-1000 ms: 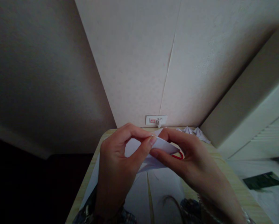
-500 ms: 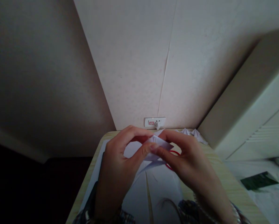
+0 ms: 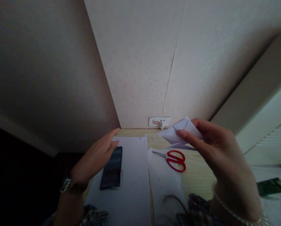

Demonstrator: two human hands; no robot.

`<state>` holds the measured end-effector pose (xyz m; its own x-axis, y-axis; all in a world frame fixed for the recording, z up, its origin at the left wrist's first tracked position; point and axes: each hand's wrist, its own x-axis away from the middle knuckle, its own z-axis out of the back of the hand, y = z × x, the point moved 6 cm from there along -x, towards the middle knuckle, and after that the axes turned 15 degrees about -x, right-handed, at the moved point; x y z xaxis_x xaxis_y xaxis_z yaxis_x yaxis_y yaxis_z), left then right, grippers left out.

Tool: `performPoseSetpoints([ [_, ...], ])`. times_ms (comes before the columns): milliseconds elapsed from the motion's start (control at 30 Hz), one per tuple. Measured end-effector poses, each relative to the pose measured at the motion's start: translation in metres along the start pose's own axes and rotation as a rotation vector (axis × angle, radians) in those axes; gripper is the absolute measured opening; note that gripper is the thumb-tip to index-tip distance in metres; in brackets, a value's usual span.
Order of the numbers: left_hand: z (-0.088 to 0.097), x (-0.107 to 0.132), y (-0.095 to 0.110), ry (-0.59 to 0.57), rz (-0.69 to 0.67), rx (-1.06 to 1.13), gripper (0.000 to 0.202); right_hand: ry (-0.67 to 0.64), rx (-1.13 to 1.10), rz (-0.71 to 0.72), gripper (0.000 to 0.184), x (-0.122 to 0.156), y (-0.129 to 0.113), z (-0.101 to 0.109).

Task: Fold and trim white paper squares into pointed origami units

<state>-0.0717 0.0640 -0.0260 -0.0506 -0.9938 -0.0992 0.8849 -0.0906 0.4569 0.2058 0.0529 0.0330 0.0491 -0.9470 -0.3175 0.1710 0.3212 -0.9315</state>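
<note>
While right hand (image 3: 215, 147) pinches folded paper (image 3: 178, 131), left hand (image 3: 95, 157) beside phone (image 3: 112, 168)

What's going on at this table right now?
A person is working with paper at a light wooden table. The right hand pinches a folded white paper piece and holds it up above the table, near the wall socket. The left hand is open, its fingertips at the top corner of a dark phone that lies on white paper sheets. Red-handled scissors lie unheld on the table.
</note>
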Motion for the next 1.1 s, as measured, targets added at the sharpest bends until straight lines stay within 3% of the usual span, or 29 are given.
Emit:
performPoseSetpoints([
  [167, -0.047, -0.001, -0.039, -0.104, 0.037, -0.051, 0.037, -0.03, -0.009, 0.011, 0.026, 0.005, -0.005, 0.005],
  [267, -0.039, 0.003, -0.038, -0.076, 0.045, -0.008, 0.034, -0.025, -0.013, 0.012, 0.025, 0.007, -0.007, 0.007],
  [367, -0.01, 0.006, -0.019, -0.01, 0.052, 0.075, 0.041, -0.004, -0.029, 0.019, 0.025, 0.007, -0.006, 0.007],
  [467, 0.013, 0.009, 0.018, 0.005, 0.008, 0.209, 0.048, -0.008, -0.038, 0.023, 0.026, 0.005, -0.005, 0.002],
  [633, 0.01, 0.016, 0.089, -0.093, -0.224, 0.603, 0.049, -0.01, -0.03, 0.051, 0.023, -0.001, -0.005, -0.012],
  [667, 0.009, 0.016, 0.097, -0.061, -0.256, 0.636, 0.042, -0.024, -0.028, 0.063, 0.022, -0.001, -0.006, -0.016],
  [867, -0.003, 0.004, 0.102, -0.006, -0.175, 0.699, 0.009, -0.093, 0.052, 0.083, 0.022, -0.001, -0.006, -0.033],
  [1100, 0.005, 0.0, 0.093, 0.138, -0.212, 0.629, 0.015, -0.198, 0.068, 0.12, 0.022, 0.001, -0.006, -0.054],
])
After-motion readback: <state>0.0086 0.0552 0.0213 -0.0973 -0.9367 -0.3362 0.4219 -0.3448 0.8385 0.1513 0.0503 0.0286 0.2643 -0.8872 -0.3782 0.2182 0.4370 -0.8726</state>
